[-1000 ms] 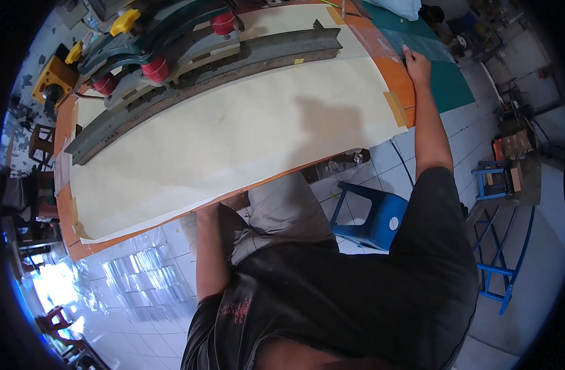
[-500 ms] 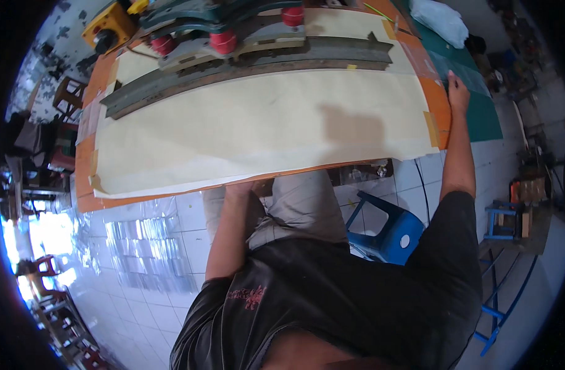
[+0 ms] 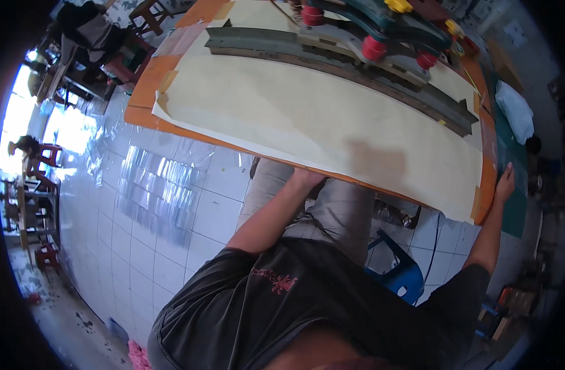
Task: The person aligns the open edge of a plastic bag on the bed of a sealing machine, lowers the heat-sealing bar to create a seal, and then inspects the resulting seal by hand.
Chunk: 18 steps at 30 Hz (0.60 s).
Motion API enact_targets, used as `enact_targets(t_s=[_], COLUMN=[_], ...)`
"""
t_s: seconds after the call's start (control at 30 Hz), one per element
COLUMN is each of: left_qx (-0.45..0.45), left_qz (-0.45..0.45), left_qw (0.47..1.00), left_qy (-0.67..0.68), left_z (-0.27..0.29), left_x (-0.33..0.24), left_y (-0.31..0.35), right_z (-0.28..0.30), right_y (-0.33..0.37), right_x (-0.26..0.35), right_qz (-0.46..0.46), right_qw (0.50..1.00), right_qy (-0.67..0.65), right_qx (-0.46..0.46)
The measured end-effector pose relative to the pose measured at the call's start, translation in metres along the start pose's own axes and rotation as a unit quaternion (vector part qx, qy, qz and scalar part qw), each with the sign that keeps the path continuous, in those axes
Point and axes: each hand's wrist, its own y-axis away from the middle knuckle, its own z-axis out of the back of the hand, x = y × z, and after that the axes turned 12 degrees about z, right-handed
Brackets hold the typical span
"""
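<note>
A wide cream paper sheet (image 3: 251, 105) lies over an orange board (image 3: 145, 102), taped at its corners, with its front left corner curling up. Across the sheet rests a long grey metal bar (image 3: 270, 52). A dark green metal frame with red knobs (image 3: 373, 48) stands over it. My left hand (image 3: 307, 177) is at the middle of the board's front edge, its fingers hidden beneath. By the board's right edge, over a green sheet (image 3: 512, 213), is my right hand (image 3: 506, 182), its visible fingers stretched out and nothing seen in them.
A white plastic bag (image 3: 515, 111) lies on the green sheet at the right. Below the board stands a blue plastic stool (image 3: 398, 271), with a black cable (image 3: 435, 243) beside it. Clear plastic strips (image 3: 159, 191) cover some floor tiles at the left. Wooden stools (image 3: 148, 15) stand farther back.
The view has swung left, so the board appears tilted and farther right. Both hands keep about the same places along its edges.
</note>
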Motion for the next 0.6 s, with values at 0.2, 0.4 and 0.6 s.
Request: enact_targets(t_s=[0.2, 0.4, 0.6], left_qx=[0.025, -0.082, -0.181], left_qz=[0.04, 0.01, -0.002], left_qw=[0.996, 0.99, 0.976], left_qy=[0.072, 0.111, 0.119], left_z=[-0.017, -0.048, -0.072], left_x=[0.009, 0.002, 0.001], left_y=[-0.006, 0.001, 0.001], right_z=[0.004, -0.002, 0.003], right_y=[-0.006, 0.023, 0.028], right_x=[-0.047, 0.018, 0.021], right_qz=[-0.052, -0.119, -0.107], right_qw=[0.993, 0.976, 0.976], right_qy=[0.051, 0.156, 0.184], right_qx=[0.09, 0.091, 0.056])
